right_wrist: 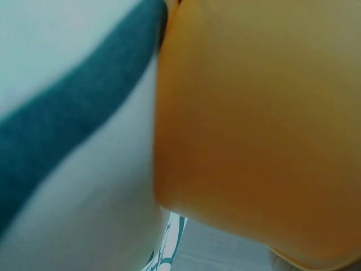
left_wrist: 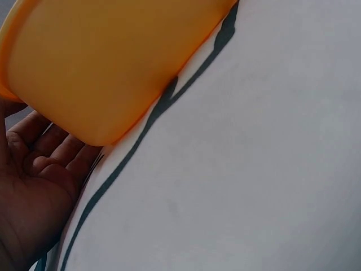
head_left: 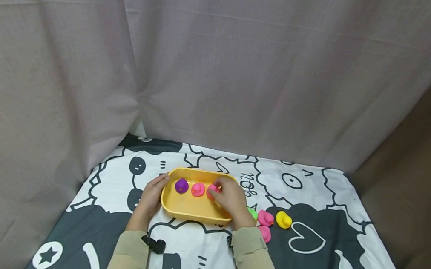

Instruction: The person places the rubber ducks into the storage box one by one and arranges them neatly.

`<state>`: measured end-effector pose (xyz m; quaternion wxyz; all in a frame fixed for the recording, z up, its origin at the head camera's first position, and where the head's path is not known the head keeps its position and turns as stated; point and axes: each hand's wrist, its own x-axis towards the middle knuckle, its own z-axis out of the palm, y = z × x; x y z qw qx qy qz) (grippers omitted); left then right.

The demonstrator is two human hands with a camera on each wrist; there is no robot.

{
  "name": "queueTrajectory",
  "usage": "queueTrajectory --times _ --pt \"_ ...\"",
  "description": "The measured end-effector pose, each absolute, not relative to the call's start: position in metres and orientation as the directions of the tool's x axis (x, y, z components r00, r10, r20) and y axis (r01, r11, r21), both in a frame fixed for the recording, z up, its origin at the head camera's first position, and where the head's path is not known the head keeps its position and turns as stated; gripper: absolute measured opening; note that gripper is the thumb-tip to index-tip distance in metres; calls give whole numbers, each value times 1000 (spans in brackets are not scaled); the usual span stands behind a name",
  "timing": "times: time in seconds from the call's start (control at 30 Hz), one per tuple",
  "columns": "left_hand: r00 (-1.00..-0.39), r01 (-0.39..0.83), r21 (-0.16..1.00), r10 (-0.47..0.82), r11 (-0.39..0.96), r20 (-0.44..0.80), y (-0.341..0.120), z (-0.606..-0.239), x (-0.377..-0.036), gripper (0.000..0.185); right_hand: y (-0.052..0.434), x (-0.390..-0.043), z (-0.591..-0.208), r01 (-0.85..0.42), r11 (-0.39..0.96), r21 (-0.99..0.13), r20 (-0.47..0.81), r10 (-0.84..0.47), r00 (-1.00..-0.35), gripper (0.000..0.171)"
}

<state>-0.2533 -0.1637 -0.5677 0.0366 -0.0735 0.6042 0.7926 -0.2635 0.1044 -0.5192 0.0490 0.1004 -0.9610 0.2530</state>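
Yellow tray (head_left: 189,209), patterned cloth (head_left: 305,253), grey curtain (head_left: 221,66)

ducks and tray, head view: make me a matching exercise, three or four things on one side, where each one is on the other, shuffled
Things:
1. purple duck
2. yellow duck
3. left hand
4. right hand

Places:
A. on the cloth, right of the tray
B. over the tray's right part, at a pink duck
C. inside the yellow tray, leftmost
D. against the tray's left end

Pairs: 1-C, 2-A, 3-D, 4-B
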Motion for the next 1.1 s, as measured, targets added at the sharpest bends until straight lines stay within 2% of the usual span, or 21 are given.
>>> queueTrajectory --times 0.27,0.5,1.1 --pt "-986 -149 953 -32 -264 -163 -163 -567 -254 45 104 -263 -519 -238 861 -449 151 -189 -970 30" --pt "-984 -161 955 -36 -251 -175 -163 -567 -253 46 105 -261 -519 -213 821 -529 140 -163 -977 33" --pt "-985 -153 948 -39 -280 -171 -163 -568 -254 45 109 -260 -520 -226 749 -623 146 -173 -974 34"
